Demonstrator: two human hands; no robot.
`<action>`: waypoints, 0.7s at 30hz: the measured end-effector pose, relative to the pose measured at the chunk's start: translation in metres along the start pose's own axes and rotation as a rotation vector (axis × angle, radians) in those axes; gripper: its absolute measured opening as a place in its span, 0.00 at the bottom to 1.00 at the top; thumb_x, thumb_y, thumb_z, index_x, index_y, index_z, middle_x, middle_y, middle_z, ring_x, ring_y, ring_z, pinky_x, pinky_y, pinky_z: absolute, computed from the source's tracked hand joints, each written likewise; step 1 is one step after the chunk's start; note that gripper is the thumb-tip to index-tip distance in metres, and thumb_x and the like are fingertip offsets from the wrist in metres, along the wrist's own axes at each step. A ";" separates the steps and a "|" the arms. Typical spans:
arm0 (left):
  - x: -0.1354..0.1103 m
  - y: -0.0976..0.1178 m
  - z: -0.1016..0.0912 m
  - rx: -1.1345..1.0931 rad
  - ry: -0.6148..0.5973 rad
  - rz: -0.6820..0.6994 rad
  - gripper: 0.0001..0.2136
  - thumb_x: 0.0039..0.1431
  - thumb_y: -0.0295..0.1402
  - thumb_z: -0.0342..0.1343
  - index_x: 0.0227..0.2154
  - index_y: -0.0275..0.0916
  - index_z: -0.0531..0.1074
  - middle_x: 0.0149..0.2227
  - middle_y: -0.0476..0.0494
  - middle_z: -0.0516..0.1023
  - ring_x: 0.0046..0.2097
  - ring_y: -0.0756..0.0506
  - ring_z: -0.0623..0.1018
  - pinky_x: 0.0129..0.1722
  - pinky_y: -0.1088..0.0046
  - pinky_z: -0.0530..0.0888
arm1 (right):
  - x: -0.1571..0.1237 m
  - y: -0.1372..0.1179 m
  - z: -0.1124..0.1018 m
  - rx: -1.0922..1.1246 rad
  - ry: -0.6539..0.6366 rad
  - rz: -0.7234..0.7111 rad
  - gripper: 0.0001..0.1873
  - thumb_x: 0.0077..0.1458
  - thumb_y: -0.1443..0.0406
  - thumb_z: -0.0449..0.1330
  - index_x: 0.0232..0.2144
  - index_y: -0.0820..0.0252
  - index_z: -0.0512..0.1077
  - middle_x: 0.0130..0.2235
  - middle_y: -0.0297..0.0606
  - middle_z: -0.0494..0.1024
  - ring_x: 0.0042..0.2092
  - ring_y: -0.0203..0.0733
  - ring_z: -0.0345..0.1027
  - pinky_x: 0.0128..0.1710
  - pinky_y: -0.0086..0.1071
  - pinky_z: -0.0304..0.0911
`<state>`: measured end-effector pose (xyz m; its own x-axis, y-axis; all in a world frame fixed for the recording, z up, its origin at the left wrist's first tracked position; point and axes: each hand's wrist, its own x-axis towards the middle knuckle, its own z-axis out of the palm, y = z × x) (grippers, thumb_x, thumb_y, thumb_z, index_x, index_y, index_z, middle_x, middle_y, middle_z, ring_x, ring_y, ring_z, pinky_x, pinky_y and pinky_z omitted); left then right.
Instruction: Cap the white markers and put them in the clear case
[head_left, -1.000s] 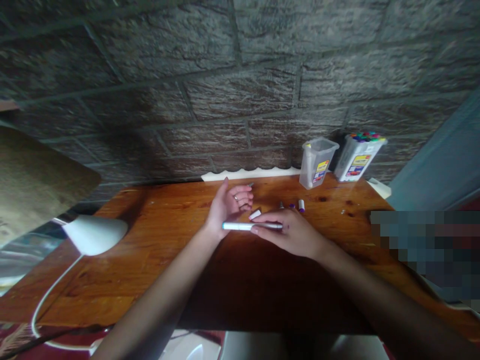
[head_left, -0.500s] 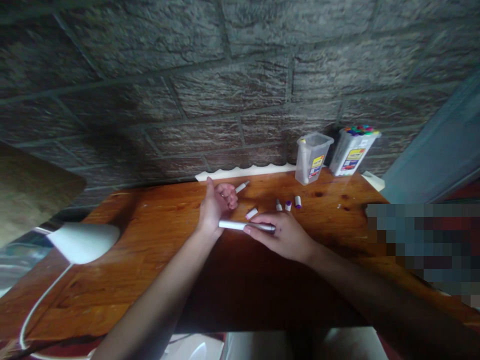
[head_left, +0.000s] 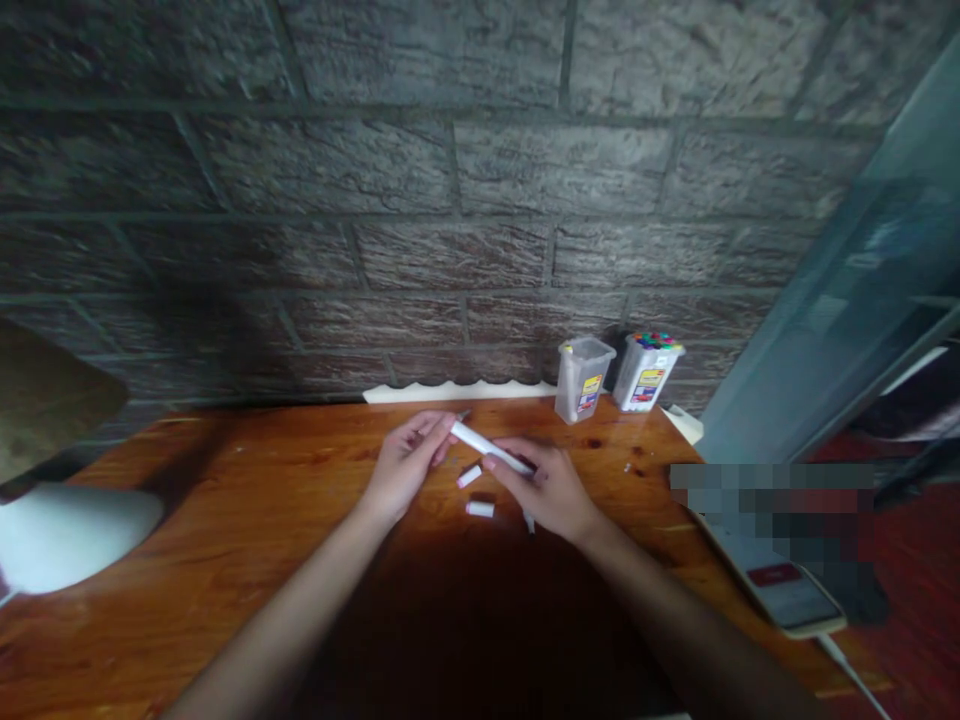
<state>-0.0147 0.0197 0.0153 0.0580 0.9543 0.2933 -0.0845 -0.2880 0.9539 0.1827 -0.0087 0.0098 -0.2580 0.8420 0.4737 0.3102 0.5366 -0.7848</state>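
Both my hands meet over the middle of the wooden desk (head_left: 225,560). My right hand (head_left: 551,490) is closed round a white marker (head_left: 489,449) that slants up to the left. My left hand (head_left: 409,460) pinches the marker's upper left end with its fingertips. Two small white caps lie on the desk between and below the hands, one cap (head_left: 469,476) tilted, the other cap (head_left: 480,509) lying flat. Another small piece shows just under my right hand, partly hidden.
A clear, nearly empty marker tub (head_left: 582,379) and a second tub full of coloured markers (head_left: 646,372) stand at the back by the brick wall. A white lamp head (head_left: 67,535) sits at the left. A phone (head_left: 780,590) lies at the right edge.
My left hand has come across from a separate marker and taken the end of the one in my right hand. The marker has lifted and tilted. The camera has tipped upward.
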 end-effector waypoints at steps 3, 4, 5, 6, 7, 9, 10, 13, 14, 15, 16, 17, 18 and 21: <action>-0.002 0.003 0.001 -0.019 -0.063 0.021 0.14 0.59 0.41 0.60 0.39 0.35 0.76 0.25 0.50 0.72 0.24 0.55 0.63 0.24 0.78 0.60 | -0.001 -0.004 0.002 0.032 -0.070 0.038 0.14 0.62 0.56 0.55 0.38 0.57 0.78 0.29 0.33 0.77 0.29 0.35 0.67 0.30 0.28 0.61; -0.002 0.004 0.002 -0.038 -0.080 0.029 0.15 0.59 0.42 0.59 0.42 0.36 0.75 0.28 0.49 0.74 0.24 0.55 0.64 0.24 0.77 0.61 | -0.001 -0.005 0.002 0.066 -0.064 0.050 0.15 0.61 0.56 0.56 0.38 0.57 0.77 0.30 0.33 0.77 0.30 0.35 0.68 0.31 0.28 0.61; -0.003 0.005 0.003 -0.054 -0.090 0.035 0.16 0.60 0.43 0.58 0.45 0.36 0.74 0.31 0.47 0.76 0.24 0.54 0.65 0.24 0.77 0.62 | 0.000 -0.005 0.001 0.106 -0.042 0.058 0.14 0.61 0.55 0.57 0.37 0.58 0.77 0.31 0.34 0.78 0.31 0.35 0.69 0.32 0.28 0.62; -0.004 0.006 0.004 -0.061 -0.091 0.038 0.18 0.60 0.43 0.58 0.47 0.36 0.73 0.34 0.45 0.77 0.24 0.54 0.66 0.24 0.77 0.63 | 0.001 -0.005 -0.002 0.148 -0.008 0.066 0.14 0.60 0.54 0.58 0.37 0.58 0.75 0.32 0.34 0.78 0.33 0.36 0.69 0.34 0.29 0.63; -0.004 0.006 0.005 -0.055 -0.086 0.035 0.19 0.60 0.44 0.57 0.49 0.36 0.72 0.36 0.44 0.77 0.25 0.53 0.67 0.24 0.76 0.63 | 0.004 -0.005 -0.007 0.189 0.038 0.072 0.14 0.58 0.54 0.59 0.38 0.58 0.74 0.33 0.35 0.78 0.34 0.37 0.70 0.35 0.29 0.64; -0.004 0.007 0.005 -0.014 -0.064 0.028 0.19 0.60 0.44 0.57 0.48 0.36 0.72 0.34 0.44 0.77 0.25 0.53 0.68 0.25 0.76 0.64 | 0.015 -0.005 -0.024 0.248 0.168 0.074 0.16 0.57 0.53 0.60 0.40 0.58 0.69 0.34 0.36 0.78 0.36 0.38 0.72 0.36 0.29 0.65; -0.003 0.006 0.004 0.013 -0.052 0.028 0.19 0.59 0.44 0.58 0.46 0.35 0.73 0.32 0.45 0.77 0.24 0.53 0.67 0.25 0.76 0.64 | 0.024 -0.004 -0.037 0.257 0.250 0.063 0.16 0.57 0.53 0.59 0.41 0.58 0.67 0.34 0.37 0.79 0.38 0.39 0.72 0.36 0.29 0.66; 0.000 0.002 0.000 0.071 -0.032 0.049 0.18 0.58 0.45 0.58 0.42 0.35 0.74 0.29 0.48 0.76 0.24 0.52 0.67 0.26 0.76 0.65 | 0.057 -0.006 -0.084 0.134 0.456 -0.005 0.18 0.56 0.51 0.59 0.40 0.58 0.66 0.37 0.39 0.78 0.36 0.38 0.71 0.33 0.29 0.66; 0.002 -0.001 -0.001 0.090 -0.029 0.058 0.17 0.57 0.45 0.58 0.42 0.36 0.74 0.28 0.48 0.76 0.25 0.51 0.68 0.27 0.76 0.66 | 0.069 -0.006 -0.100 0.065 0.507 -0.036 0.18 0.55 0.51 0.60 0.39 0.59 0.67 0.35 0.37 0.77 0.34 0.37 0.71 0.34 0.30 0.66; 0.003 -0.003 -0.002 0.114 -0.024 0.065 0.17 0.58 0.45 0.58 0.42 0.36 0.74 0.28 0.48 0.76 0.25 0.51 0.69 0.28 0.75 0.66 | 0.081 -0.007 -0.115 0.000 0.525 -0.054 0.18 0.54 0.51 0.60 0.38 0.59 0.67 0.33 0.36 0.76 0.32 0.37 0.71 0.34 0.30 0.67; 0.004 -0.006 -0.004 0.145 -0.017 0.073 0.17 0.58 0.45 0.57 0.42 0.36 0.74 0.28 0.48 0.76 0.26 0.50 0.70 0.29 0.75 0.67 | 0.092 -0.008 -0.128 -0.069 0.526 -0.059 0.18 0.55 0.51 0.59 0.40 0.59 0.66 0.33 0.36 0.76 0.31 0.37 0.71 0.33 0.31 0.67; 0.004 -0.008 -0.005 0.184 -0.010 0.082 0.17 0.58 0.45 0.57 0.42 0.36 0.74 0.28 0.47 0.77 0.27 0.49 0.72 0.30 0.74 0.67 | 0.101 -0.008 -0.138 -0.171 0.518 -0.036 0.19 0.56 0.52 0.58 0.42 0.60 0.67 0.34 0.37 0.77 0.32 0.38 0.71 0.34 0.31 0.68; 0.005 -0.010 -0.006 0.232 -0.003 0.091 0.17 0.58 0.45 0.56 0.42 0.36 0.74 0.28 0.46 0.77 0.29 0.48 0.73 0.31 0.74 0.68 | 0.109 -0.007 -0.145 -0.323 0.492 0.027 0.20 0.57 0.54 0.57 0.46 0.61 0.66 0.35 0.38 0.77 0.32 0.38 0.72 0.34 0.31 0.67; 0.005 -0.015 -0.013 0.476 0.015 0.135 0.15 0.61 0.44 0.53 0.41 0.38 0.76 0.30 0.44 0.80 0.33 0.44 0.77 0.35 0.70 0.70 | 0.121 -0.003 -0.150 -0.699 0.365 0.247 0.20 0.57 0.60 0.59 0.50 0.61 0.67 0.36 0.40 0.80 0.37 0.41 0.75 0.37 0.31 0.65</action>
<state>-0.0258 0.0298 0.0021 0.0630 0.9058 0.4190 0.3735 -0.4107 0.8318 0.2878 0.1001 0.1296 0.1686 0.8406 0.5148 0.8476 0.1429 -0.5110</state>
